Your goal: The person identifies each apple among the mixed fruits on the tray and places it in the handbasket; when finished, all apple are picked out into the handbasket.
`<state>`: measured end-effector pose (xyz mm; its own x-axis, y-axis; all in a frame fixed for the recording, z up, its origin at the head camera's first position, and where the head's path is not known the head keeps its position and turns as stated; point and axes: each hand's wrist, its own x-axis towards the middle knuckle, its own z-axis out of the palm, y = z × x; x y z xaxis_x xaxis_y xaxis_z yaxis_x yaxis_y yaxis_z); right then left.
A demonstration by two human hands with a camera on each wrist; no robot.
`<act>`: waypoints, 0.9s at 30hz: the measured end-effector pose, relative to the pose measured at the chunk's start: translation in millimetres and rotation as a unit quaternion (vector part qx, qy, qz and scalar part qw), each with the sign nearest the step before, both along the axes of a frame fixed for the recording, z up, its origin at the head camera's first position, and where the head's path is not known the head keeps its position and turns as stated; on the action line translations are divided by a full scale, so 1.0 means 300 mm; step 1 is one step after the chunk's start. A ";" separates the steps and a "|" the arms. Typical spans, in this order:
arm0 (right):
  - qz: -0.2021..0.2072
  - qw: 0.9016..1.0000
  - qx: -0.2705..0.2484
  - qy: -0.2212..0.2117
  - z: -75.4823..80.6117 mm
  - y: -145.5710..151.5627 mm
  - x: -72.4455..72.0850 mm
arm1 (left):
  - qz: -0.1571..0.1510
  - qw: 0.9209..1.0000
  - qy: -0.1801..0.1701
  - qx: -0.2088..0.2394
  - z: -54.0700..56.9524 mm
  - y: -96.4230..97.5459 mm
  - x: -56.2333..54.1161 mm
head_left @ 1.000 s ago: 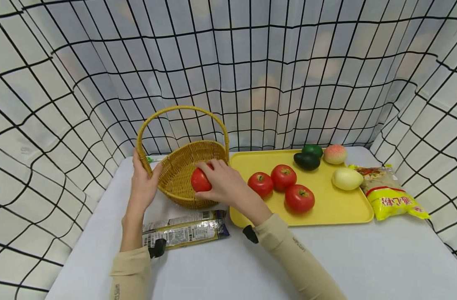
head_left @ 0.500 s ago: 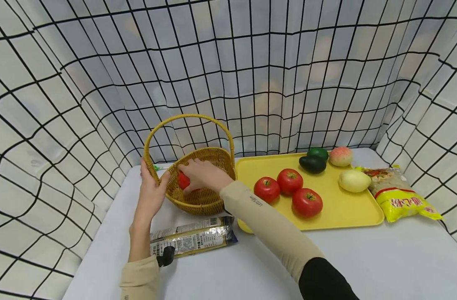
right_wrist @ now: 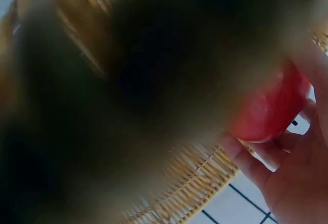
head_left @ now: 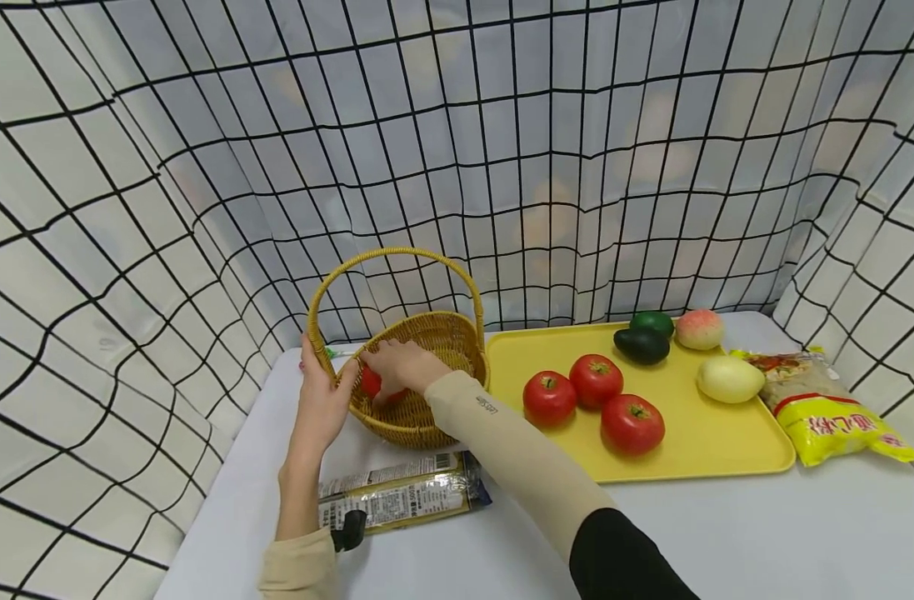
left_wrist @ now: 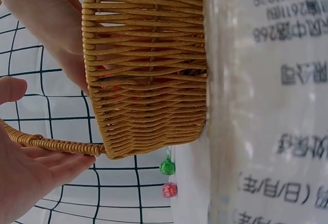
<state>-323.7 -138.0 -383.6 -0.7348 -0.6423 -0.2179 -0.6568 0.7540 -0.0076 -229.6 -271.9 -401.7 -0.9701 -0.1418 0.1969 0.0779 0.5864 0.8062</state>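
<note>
The wicker basket [head_left: 451, 337] with its arched handle [head_left: 399, 251] stands at the left of the table, tilted toward me. My left hand [head_left: 322, 410] holds the handle's left base, fingers behind it and thumb in front. Inside the basket, my right hand [head_left: 402, 368] grips a red tomato [head_left: 370, 382], partly hidden under the fingers. The right wrist view shows this tomato [right_wrist: 274, 106] between fingers and thumb, with a dark blur over much of the picture. Red shows through the weave in the left wrist view.
A yellow tray [head_left: 696, 454] to the right bears several tomatoes [head_left: 632, 424], dark green avocados [head_left: 641, 345], a peach [head_left: 700, 329] and a pale yellow fruit [head_left: 730, 379]. A noodle bag [head_left: 839, 421] lies beside it. A printed packet [head_left: 407, 493] lies before the basket. Black netting surrounds the table.
My right hand has moved left and down into the basket with the tomato. The left hand stays at the handle. The whole head view has shifted slightly.
</note>
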 end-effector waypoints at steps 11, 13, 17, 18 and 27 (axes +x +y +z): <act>-0.025 0.998 0.041 -0.039 0.018 0.004 0.035 | -0.001 1.000 0.002 -0.005 -0.010 -0.007 -0.006; -0.035 0.997 0.039 -0.053 0.022 0.006 0.038 | 0.000 1.000 0.003 -0.008 -0.009 -0.009 -0.005; -0.044 0.996 0.026 -0.075 0.034 0.022 0.039 | 0.001 1.000 0.002 -0.015 -0.008 -0.007 -0.002; -0.042 0.996 0.023 -0.076 0.039 0.030 0.038 | 0.000 1.000 0.002 -0.017 -0.007 -0.007 0.000; 0.004 0.997 -0.062 -0.035 0.065 0.175 0.056 | -0.008 1.000 0.012 -0.022 -0.001 -0.021 0.002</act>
<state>-307.1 -85.5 -364.2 -0.7153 -0.6733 -0.1869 -0.6577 0.7391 -0.1457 -229.0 -278.1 -401.9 -0.9670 -0.1175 0.2259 0.1061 0.6205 0.7770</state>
